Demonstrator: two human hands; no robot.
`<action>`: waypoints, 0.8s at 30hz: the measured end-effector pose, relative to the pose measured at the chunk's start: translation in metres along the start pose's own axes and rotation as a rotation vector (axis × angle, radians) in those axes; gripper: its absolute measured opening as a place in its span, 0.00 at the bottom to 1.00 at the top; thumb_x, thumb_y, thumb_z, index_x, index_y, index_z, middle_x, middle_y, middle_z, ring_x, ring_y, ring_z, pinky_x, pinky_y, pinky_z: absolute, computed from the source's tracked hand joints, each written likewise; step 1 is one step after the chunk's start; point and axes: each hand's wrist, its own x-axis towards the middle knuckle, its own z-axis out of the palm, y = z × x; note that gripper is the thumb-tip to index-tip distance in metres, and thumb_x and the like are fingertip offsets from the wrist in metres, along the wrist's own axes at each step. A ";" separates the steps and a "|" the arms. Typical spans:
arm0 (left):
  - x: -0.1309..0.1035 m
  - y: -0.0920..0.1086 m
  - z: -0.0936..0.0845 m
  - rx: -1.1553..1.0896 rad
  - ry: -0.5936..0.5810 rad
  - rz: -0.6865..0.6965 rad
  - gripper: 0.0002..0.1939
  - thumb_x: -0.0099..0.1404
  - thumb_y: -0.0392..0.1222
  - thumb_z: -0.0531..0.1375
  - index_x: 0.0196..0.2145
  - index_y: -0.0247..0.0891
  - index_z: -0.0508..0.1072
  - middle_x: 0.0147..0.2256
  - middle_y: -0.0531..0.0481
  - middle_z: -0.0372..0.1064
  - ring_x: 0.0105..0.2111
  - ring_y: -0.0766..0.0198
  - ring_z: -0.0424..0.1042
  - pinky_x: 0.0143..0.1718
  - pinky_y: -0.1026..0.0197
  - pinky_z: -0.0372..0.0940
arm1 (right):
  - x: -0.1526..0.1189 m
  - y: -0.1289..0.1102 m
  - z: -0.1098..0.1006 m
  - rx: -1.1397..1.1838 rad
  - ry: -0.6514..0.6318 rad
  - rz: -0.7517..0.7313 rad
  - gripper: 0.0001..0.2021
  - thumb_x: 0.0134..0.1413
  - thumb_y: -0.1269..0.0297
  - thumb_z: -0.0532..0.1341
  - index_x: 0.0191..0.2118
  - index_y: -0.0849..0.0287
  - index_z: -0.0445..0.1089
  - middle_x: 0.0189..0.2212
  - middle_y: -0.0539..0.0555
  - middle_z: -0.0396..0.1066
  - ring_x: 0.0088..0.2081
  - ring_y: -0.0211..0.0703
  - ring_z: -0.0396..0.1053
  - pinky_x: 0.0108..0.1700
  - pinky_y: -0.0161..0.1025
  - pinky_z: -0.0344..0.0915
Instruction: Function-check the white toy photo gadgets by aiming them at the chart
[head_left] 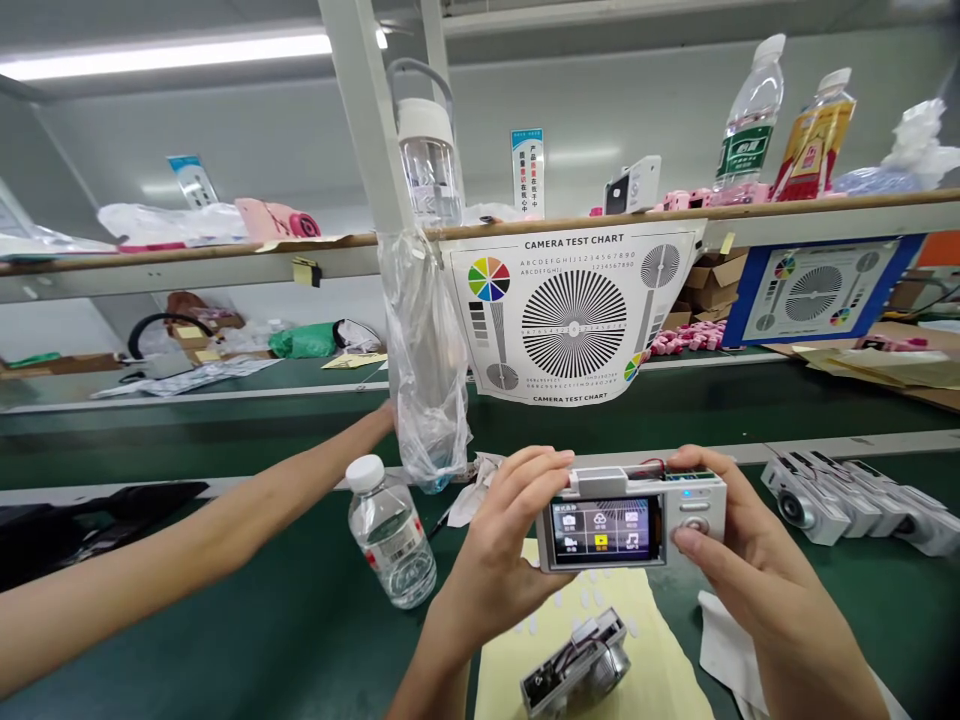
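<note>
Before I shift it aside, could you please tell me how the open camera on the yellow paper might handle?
The open camera looks stiff but probably fragile, since thin wires are exposed along its uncovered edge. If pushed, it may rock or pivot, as its round lens barrel juts from the boxy body.

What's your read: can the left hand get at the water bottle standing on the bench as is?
Probably not as is: the left hand is gripping the camera with the lit screen. Once free, likely yes; the bottle stands close by, with nothing visible between them.
</note>
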 end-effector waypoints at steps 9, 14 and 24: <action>0.000 -0.002 -0.001 0.035 -0.020 -0.022 0.30 0.60 0.41 0.67 0.57 0.42 0.60 0.52 0.40 0.69 0.55 0.51 0.67 0.54 0.46 0.68 | 0.002 0.001 -0.003 -0.023 -0.021 0.018 0.19 0.55 0.58 0.67 0.51 0.43 0.65 0.44 0.49 0.72 0.37 0.40 0.72 0.39 0.32 0.70; -0.001 -0.006 0.001 0.057 -0.031 -0.035 0.31 0.59 0.43 0.67 0.57 0.43 0.60 0.52 0.40 0.69 0.55 0.50 0.67 0.53 0.45 0.69 | 0.007 0.003 -0.006 -0.061 -0.053 0.034 0.20 0.56 0.59 0.65 0.53 0.45 0.62 0.45 0.51 0.73 0.42 0.44 0.73 0.41 0.36 0.71; 0.000 -0.012 0.001 0.091 -0.024 -0.031 0.30 0.59 0.43 0.67 0.55 0.41 0.61 0.52 0.40 0.70 0.54 0.51 0.68 0.54 0.47 0.68 | 0.012 0.009 -0.004 -0.045 -0.049 0.004 0.20 0.56 0.59 0.65 0.53 0.46 0.62 0.45 0.51 0.71 0.39 0.41 0.72 0.40 0.34 0.70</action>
